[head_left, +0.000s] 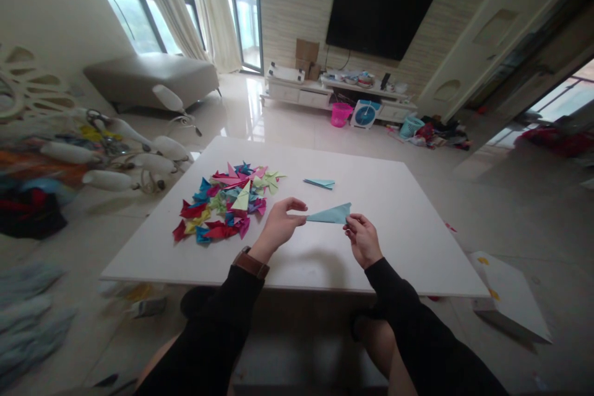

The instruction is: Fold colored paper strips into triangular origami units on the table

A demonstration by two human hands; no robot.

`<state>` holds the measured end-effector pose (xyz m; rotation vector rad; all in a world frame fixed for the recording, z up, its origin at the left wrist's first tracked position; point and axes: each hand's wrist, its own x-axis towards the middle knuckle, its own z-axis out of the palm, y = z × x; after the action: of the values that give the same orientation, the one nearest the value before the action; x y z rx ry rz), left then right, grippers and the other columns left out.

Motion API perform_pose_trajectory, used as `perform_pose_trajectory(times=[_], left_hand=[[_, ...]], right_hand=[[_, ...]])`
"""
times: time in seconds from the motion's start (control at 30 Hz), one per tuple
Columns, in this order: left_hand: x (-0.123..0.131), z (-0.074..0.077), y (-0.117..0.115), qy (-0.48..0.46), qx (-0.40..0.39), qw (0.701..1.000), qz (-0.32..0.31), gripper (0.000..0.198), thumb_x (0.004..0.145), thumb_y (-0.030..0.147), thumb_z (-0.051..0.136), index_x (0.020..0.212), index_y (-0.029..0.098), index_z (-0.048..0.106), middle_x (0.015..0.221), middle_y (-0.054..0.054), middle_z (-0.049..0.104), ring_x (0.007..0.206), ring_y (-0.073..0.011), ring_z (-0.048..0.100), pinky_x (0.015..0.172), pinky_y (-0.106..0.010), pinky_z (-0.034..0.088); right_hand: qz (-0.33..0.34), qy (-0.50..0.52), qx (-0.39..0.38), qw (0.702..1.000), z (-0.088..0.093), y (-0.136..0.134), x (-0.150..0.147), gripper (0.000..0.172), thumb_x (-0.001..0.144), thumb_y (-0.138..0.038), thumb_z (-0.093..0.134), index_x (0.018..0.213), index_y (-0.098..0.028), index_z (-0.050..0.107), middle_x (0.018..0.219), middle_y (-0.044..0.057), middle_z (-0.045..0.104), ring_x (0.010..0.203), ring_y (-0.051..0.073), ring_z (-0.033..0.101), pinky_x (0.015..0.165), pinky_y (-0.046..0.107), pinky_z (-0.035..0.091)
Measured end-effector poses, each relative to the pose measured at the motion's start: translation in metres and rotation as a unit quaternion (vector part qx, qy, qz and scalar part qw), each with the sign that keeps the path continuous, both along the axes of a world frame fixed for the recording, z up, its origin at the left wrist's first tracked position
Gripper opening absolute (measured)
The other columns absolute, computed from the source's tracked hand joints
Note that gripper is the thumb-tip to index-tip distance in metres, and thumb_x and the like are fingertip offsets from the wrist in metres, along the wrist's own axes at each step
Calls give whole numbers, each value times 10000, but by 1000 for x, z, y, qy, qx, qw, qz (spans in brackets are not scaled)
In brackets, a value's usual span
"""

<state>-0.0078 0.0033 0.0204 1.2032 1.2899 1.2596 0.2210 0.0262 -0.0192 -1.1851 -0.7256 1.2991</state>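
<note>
A light blue folded paper (330, 215) is held above the white table (399, 247), its narrow end to the left and its wide end to the right. My left hand (284, 221) has its thumb at the narrow tip, with the fingers curved above. My right hand (362, 236) pinches the lower corner of the wide end. Just beyond lie a few more light blue folded papers (320, 184) in a small stack. Left of my hands spreads a pile of folded papers (223, 204) in red, blue, pink, yellow and green.
A white box (513, 297) stands on the floor at the right of the table. Lamp-like white shades (109, 180) are at the left. Across the room are a pink basket (341, 114), a blue fan (365, 114) and a low white cabinet (285, 91).
</note>
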Motion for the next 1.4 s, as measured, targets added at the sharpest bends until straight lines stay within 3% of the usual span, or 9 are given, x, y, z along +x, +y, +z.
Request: perform_pose_trajectory(times=[0.2, 0.43, 0.6, 0.73, 0.93, 1.03, 1.17, 1.3, 1.4], left_hand=[[-7, 1, 1, 66, -23, 998, 7, 296, 728, 8, 638, 987, 152, 647, 1067, -58, 713, 688, -117, 688, 673, -255, 546], [-15, 3, -2, 112, 15, 993, 27, 340, 767, -44, 535, 1024, 164, 611, 1080, -57, 692, 692, -103, 685, 682, -247, 532], [-13, 3, -5, 140, 33, 989, 18, 405, 774, -51, 473, 1088, 171, 597, 1127, -65, 665, 710, -113, 688, 742, -289, 532], [-10, 1, -6, 165, 56, 984, 26, 445, 766, -48, 465, 1128, 181, 584, 1168, -79, 628, 741, -120, 667, 808, -315, 533], [-5, -1, -6, 186, 63, 980, 11, 444, 772, -39, 463, 1123, 202, 589, 1156, -72, 619, 889, -156, 655, 862, -315, 520], [-3, -2, -4, 186, 60, 981, 2, 449, 779, -35, 463, 1136, 206, 591, 1173, -75, 608, 903, -160, 645, 853, -310, 517], [-2, -2, 0, 178, 53, 983, 2, 455, 782, -35, 462, 1142, 210, 593, 1190, -76, 601, 927, -161, 635, 850, -295, 511], [-2, 0, 2, 173, 52, 984, 0, 442, 797, -26, 465, 1145, 214, 593, 1188, -74, 599, 942, -163, 626, 842, -285, 507], [-2, 0, 2, 178, 49, 983, -2, 431, 802, -17, 472, 1146, 214, 591, 1181, -72, 600, 920, -160, 622, 830, -283, 504]], right_hand=[[-21, 13, -11, 1000, -9, 4, 1, 400, 487, -279, 937, 766, -179, 669, 688, -39, 644, 589, 90, 625, 483, 167, 438], [-90, 16, -61, 994, -22, 17, 6, 298, 602, -145, 862, 785, -187, 630, 670, -25, 684, 613, 97, 673, 498, 132, 491], [-70, 1, -90, 994, -33, 30, -6, 279, 644, -76, 817, 797, -178, 608, 668, 0, 700, 616, 111, 695, 509, 138, 522], [-70, -16, -91, 993, -45, 66, -20, 283, 665, -48, 804, 801, -180, 594, 647, -10, 690, 582, 107, 685, 496, 138, 528], [-106, -44, -114, 987, -66, 148, -31, 235, 754, -62, 768, 803, -169, 565, 577, -46, 616, 495, 80, 608, 456, 129, 497], [-101, -58, -136, 984, -75, 184, -34, 132, 874, -179, 725, 938, -131, 620, 771, 4, 674, 616, 99, 639, 557, 194, 551], [-79, -85, -149, 982, -81, 222, -39, 336, 974, -360, 625, 1243, -159, 608, 1208, 88, 641, 1001, 204, 663, 842, 400, 589], [-65, -136, -151, 977, -84, 248, -43, 376, 969, -372, 629, 1283, -168, 591, 1274, 101, 617, 1076, 232, 645, 901, 442, 571], [-61, -200, -149, 966, -89, 251, -40, 344, 971, -366, 626, 1247, -162, 604, 1221, 89, 635, 1022, 213, 655, 862, 414, 580]])
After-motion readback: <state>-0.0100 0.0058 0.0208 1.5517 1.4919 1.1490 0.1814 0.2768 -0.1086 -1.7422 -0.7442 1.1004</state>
